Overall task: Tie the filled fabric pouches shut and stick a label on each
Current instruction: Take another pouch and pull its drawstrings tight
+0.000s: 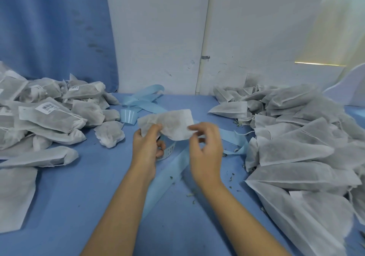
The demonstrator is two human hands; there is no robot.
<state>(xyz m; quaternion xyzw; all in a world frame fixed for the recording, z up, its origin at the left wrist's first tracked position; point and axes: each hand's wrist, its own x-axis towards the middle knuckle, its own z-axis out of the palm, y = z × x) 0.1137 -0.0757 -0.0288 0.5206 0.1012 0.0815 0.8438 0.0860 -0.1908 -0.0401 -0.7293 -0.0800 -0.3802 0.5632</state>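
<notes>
A: Where is the pouch [167, 124] lying?
B: It is hanging over the table [79, 196], with the left hand [147, 147] pinching its left end.
A: The right hand [205, 143]?
B: It is curling at the pouch's right edge; whether it is gripping is unclear. The pouch is looking soft, light and floppy, so it is probably best taken at the neck.

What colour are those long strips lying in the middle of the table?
Light blue strips, paler than the blue table. The head view shows them.

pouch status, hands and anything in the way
Left hand pinches pouch, left end. Right hand at its right edge, grip unclear. Label roll beneath left hand, not blocking.
</notes>
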